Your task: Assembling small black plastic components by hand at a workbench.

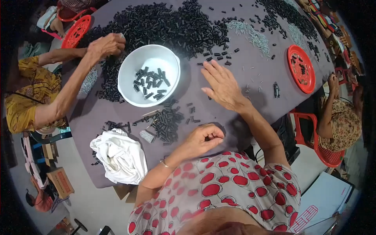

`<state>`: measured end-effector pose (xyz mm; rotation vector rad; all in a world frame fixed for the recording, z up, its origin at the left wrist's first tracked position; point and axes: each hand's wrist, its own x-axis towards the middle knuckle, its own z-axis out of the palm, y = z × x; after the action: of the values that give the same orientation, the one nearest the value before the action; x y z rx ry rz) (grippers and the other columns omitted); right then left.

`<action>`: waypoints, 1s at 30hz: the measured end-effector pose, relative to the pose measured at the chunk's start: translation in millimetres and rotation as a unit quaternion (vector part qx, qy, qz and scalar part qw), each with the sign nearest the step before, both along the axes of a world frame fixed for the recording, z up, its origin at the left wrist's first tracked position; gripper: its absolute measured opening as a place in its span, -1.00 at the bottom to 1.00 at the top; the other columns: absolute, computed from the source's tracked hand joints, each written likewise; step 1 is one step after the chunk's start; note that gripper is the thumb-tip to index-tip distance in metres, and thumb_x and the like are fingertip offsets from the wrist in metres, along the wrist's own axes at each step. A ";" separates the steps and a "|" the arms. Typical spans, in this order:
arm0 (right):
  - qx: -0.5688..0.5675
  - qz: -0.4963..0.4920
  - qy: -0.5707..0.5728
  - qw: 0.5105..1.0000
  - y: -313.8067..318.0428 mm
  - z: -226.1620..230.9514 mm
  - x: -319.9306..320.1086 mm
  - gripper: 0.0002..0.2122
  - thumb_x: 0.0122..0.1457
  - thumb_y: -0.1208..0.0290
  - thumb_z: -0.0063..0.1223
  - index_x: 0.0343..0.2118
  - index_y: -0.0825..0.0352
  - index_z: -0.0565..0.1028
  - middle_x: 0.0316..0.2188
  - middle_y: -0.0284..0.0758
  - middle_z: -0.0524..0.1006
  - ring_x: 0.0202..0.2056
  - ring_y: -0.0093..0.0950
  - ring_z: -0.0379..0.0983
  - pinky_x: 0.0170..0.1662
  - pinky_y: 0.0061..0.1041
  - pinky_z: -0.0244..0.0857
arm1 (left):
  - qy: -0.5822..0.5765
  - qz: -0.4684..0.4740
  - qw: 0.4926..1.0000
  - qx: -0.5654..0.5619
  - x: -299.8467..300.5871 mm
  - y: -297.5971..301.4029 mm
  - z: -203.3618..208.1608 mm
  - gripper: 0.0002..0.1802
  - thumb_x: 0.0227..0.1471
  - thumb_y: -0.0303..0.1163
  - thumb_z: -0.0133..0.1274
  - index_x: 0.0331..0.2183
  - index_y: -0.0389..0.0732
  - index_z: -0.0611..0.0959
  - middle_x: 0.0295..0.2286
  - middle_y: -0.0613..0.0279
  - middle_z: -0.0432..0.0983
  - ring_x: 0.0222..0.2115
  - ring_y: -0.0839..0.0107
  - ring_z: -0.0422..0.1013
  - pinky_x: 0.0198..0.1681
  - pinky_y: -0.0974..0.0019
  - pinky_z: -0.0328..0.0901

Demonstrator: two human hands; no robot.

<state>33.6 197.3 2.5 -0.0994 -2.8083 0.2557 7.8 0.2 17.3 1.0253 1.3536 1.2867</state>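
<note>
My right hand (223, 84) reaches over the cloth with its fingers stretched out. Its fingertips are beside a few short black plastic cylinders (209, 59) at the edge of a large heap. Close to my body, my left hand (203, 138) is curled, with thumb and fingers drawn together; whatever it may hold is hidden. Left of the right hand stands a white plastic basin (175, 80) with several black cylinders (150, 80) on its bottom. A smaller pile of black pieces (166, 123) lies between the basin and my left hand.
The big heap of black pieces (156, 25) covers the far side. A bunched white cloth (119, 156) lies at the near left, by a small bag of metal pins (147, 136). Red trays (311, 76) and co-workers' arms (68, 92) flank the table; silvery pins (250, 35) lie farther off.
</note>
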 end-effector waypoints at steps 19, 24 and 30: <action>-0.047 -0.078 0.081 0.993 36.4 -1.0 21.4 -0.54 0.09 0.19 -0.08 0.02 0.34 0.26 0.13 -0.12 0.13 0.15 -0.17 0.02 0.11 -0.23 -0.03 | -0.023 -0.004 1.000 -0.014 2.8 -2.5 -3.2 -0.90 -0.10 -0.51 0.09 -0.42 -0.26 0.53 -0.51 0.38 0.40 -0.51 0.63 0.27 -0.42 0.53 0.22; -0.001 -0.121 0.013 0.993 50.6 -4.5 -0.7 -0.50 0.15 0.10 -0.22 0.06 0.35 0.19 0.13 -0.13 0.12 0.17 -0.20 -0.03 0.15 -0.23 -0.09 | -0.041 -0.014 0.999 -0.025 2.4 -1.3 -5.6 -0.89 -0.10 -0.48 0.09 -0.43 -0.26 0.52 -0.51 0.35 0.40 -0.52 0.60 0.27 -0.43 0.51 0.22; -0.014 -0.076 -0.018 0.997 28.2 -12.1 11.4 -0.49 0.15 0.10 -0.20 0.06 0.37 0.20 0.13 -0.12 0.11 0.17 -0.19 -0.02 0.15 -0.22 -0.08 | -0.052 -0.001 0.998 -0.026 2.6 -1.2 -8.9 -0.89 -0.09 -0.49 0.09 -0.43 -0.26 0.53 -0.51 0.35 0.40 -0.52 0.60 0.27 -0.44 0.51 0.23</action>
<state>44.9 225.5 -9.6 -0.3243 -2.8147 0.2597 10.4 -1.0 8.4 0.9124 1.2987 1.2794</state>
